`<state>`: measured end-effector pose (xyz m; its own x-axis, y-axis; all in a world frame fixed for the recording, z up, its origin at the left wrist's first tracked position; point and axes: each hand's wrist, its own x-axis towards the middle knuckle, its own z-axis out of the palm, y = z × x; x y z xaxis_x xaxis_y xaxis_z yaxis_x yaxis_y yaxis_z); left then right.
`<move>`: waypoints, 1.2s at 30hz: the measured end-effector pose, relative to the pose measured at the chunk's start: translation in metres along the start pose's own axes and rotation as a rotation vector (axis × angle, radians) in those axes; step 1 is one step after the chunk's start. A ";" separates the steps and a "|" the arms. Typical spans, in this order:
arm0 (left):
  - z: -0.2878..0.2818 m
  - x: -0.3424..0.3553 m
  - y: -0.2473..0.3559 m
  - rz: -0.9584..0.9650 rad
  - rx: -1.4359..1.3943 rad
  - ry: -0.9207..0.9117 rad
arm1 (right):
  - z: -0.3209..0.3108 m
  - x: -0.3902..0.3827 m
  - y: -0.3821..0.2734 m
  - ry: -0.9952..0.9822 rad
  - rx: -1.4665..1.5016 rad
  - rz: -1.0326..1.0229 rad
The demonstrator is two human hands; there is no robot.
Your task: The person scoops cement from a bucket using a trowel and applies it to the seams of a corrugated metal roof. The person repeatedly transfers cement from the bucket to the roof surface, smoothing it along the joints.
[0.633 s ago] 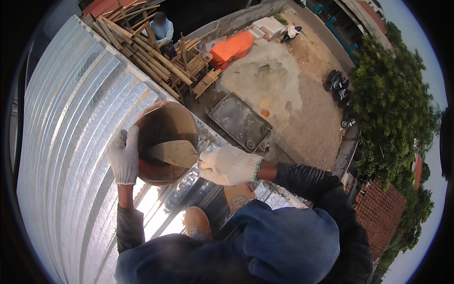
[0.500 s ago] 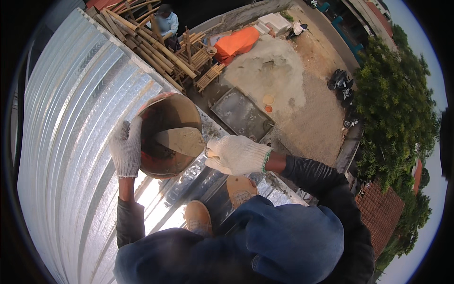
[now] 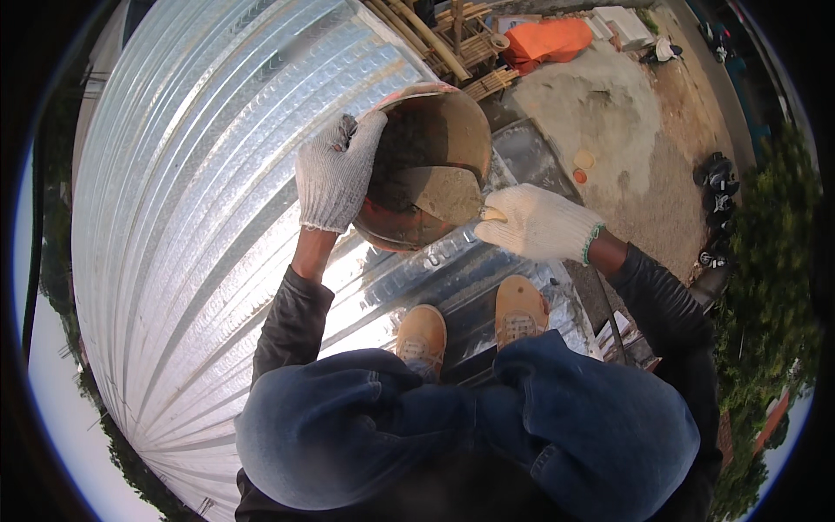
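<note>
My left hand (image 3: 337, 174), in a pale knitted glove, is closed over the left rim of a worn reddish bucket (image 3: 461, 130) above the metal roofing. Dark material lies inside the bucket, its texture hard to make out. My right hand (image 3: 535, 222), also gloved, grips the handle of a trowel (image 3: 439, 193) on the bucket's right side; its broad, dirty blade rests across the inside of the bucket. My two tan shoes (image 3: 519, 309) stand on the roofing just below, with my jeans-covered knees nearer the camera.
Corrugated metal roofing (image 3: 174, 261) spreads left and beneath me, dropping off at the right. Below lie bamboo poles (image 3: 435, 39), an orange tarp (image 3: 548, 43), a shallow mortar basin (image 3: 526, 152), pale sand or cement (image 3: 591, 104), parked motorbikes (image 3: 720, 200) and trees (image 3: 765, 287).
The view has swung, so bucket, hands and yard sit higher and further right. The co-worker by the bamboo is out of view. Both hands keep their grips.
</note>
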<state>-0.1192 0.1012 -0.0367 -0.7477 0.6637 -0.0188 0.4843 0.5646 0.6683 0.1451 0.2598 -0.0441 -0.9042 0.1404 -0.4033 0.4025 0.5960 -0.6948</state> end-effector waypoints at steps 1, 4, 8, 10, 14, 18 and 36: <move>-0.001 -0.001 0.000 0.015 0.013 0.003 | 0.001 0.009 -0.001 -0.027 0.025 -0.035; 0.004 0.003 0.000 0.116 0.014 0.068 | 0.014 0.040 -0.001 -0.075 -0.054 -0.089; 0.016 0.007 -0.028 0.021 -0.112 0.017 | 0.042 0.041 0.012 0.121 -0.123 -0.177; 0.015 0.002 -0.024 -0.005 -0.158 0.013 | 0.032 0.031 0.008 0.064 -0.089 -0.129; 0.011 0.008 -0.024 -0.024 -0.189 -0.017 | 0.022 0.012 0.020 0.052 0.046 -0.208; 0.014 0.002 -0.014 0.009 -0.263 0.037 | 0.014 -0.004 0.027 0.221 -0.031 -0.239; 0.005 0.012 0.001 0.040 0.088 -0.008 | 0.028 0.003 0.013 0.016 0.050 -0.242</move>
<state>-0.1250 0.1122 -0.0401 -0.7234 0.6905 0.0002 0.5520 0.5781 0.6009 0.1521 0.2460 -0.0709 -0.9772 0.0112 -0.2119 0.1798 0.5741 -0.7988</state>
